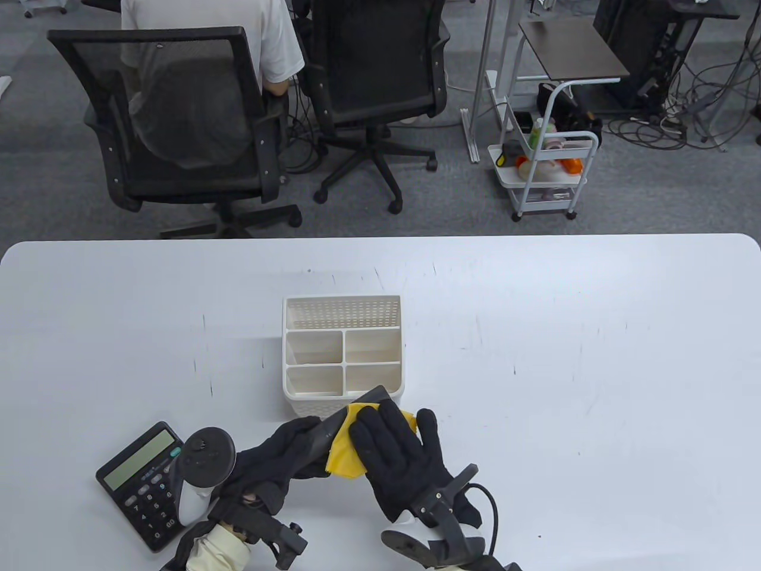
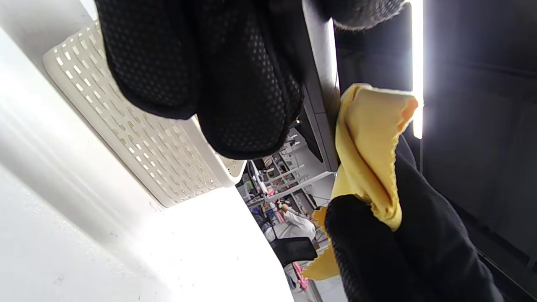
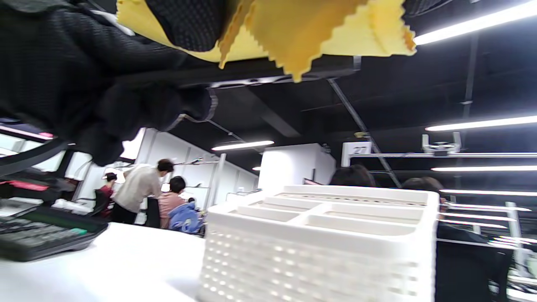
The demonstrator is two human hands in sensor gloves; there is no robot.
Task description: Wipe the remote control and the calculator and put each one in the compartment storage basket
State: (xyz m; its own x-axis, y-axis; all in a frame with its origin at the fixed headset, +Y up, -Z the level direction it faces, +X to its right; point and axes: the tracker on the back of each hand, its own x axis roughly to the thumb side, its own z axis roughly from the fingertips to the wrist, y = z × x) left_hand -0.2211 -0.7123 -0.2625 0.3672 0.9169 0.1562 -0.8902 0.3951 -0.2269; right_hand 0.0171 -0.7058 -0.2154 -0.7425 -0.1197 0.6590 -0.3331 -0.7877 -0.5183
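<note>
A dark remote control is held tilted above the table, just in front of the white compartment basket. My left hand grips its near end. A yellow cloth is folded over the remote's middle, and my right hand lies on it, fingers over the top. In the left wrist view the right hand's thumb pinches the cloth from below against the remote. The black calculator lies flat at the near left, untouched. All basket compartments look empty.
The basket stands right behind the hands, and the calculator sits close to my left wrist. Office chairs, a seated person and a small white cart stand beyond the table's far edge.
</note>
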